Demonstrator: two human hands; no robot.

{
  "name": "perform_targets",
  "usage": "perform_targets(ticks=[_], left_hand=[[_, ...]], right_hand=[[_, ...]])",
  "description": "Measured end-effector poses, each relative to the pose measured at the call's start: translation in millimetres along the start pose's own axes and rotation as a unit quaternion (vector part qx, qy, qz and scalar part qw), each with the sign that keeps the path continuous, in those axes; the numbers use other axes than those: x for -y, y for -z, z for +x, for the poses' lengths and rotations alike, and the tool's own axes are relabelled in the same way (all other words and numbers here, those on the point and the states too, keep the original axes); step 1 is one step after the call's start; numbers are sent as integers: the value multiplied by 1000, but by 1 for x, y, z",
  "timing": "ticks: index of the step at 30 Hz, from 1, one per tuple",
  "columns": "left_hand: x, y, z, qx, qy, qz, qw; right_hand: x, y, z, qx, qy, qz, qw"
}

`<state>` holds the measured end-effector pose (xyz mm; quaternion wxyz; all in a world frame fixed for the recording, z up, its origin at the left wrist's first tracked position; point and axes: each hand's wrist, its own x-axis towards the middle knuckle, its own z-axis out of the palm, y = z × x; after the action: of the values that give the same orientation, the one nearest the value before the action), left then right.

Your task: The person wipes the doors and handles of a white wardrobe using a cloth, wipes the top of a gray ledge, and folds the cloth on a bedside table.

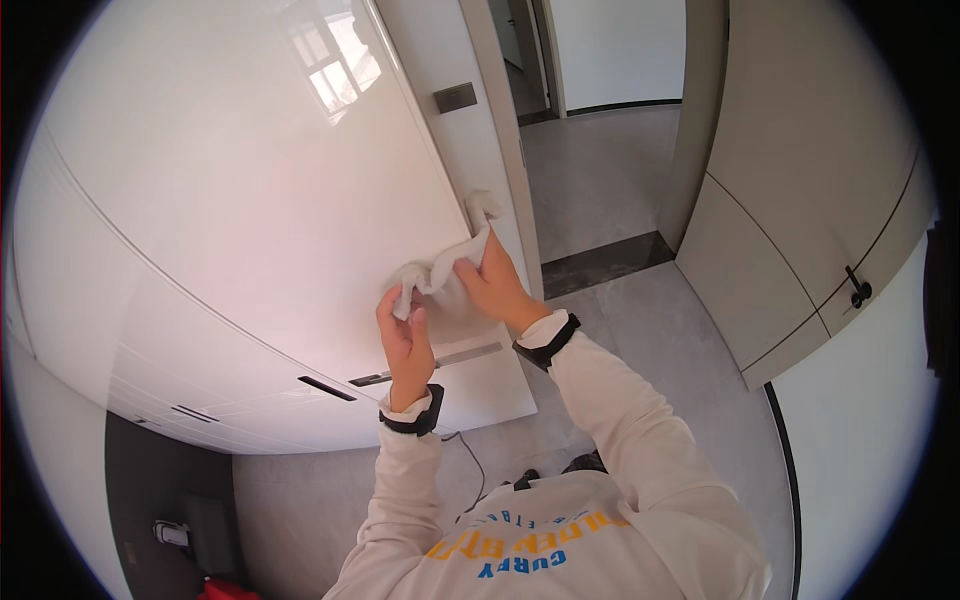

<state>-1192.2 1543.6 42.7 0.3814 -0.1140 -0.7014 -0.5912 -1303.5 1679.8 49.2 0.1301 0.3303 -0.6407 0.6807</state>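
Note:
A crumpled light grey cloth (441, 268) stretches between my two hands in front of a glossy white cabinet (250, 220). My left hand (403, 345) pinches its lower end between thumb and fingers. Farther right and a bit higher, my right hand (494, 284) is closed on the other part of the cloth near the cabinet's right edge. The cloth's tip sticks out beyond that edge, beside the wall. Some right-hand fingertips are hidden behind the cloth. Whether the cloth presses on the cabinet I cannot tell.
Dark recessed slots (327, 388) run along the cabinet's lower front. A dark switch plate (456, 97) is on the wall beside an open doorway. At right stands a beige door (790, 240) with a black handle (858, 288). A thin cable (476, 463) lies on the grey floor.

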Motion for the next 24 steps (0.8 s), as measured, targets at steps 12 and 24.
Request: perform_targets(ticks=[12,24], left_hand=[[11,-93,-7,-29,-63,68,995],[-5,-113,-20,-106,-62,332,935]], right_hand=[[-16,75,9,258,11,-2,966],[-35,79,-14,293,55,32,954]])
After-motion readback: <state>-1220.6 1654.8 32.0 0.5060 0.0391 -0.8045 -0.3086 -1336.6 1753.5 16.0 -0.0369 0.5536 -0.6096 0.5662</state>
